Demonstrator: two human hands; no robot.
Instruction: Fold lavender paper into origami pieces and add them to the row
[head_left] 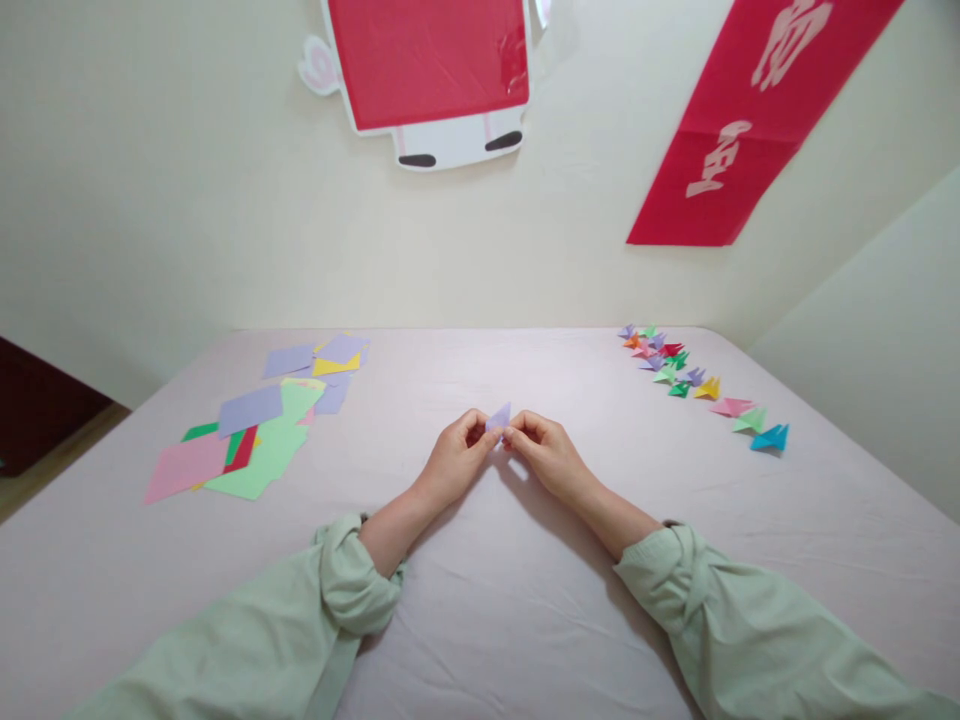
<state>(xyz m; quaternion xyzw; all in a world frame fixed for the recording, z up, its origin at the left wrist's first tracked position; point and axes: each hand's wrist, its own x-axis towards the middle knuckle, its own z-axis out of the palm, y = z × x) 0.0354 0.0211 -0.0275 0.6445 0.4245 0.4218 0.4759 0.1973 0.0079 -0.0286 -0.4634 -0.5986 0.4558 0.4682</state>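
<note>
A small piece of folded lilac paper [498, 416] is held up between my two hands, its pointed tip upward. My left hand [459, 452] pinches its left side between thumb and fingers. On the other side, my right hand [546, 452] grips its lower right edge with thumb and forefinger. Both hands hover close over the pale cloth, fingertips almost meeting. The paper's lower part is hidden behind my fingers, so its exact folds do not show.
Loose coloured paper sheets, a pink sheet [186, 468] and a lilac sheet [251, 408] among them, lie at the left. Several small folded paper figures, with a blue paper figure [770, 438] nearest, line the right side. A wall stands behind the cloth-covered surface [480, 620].
</note>
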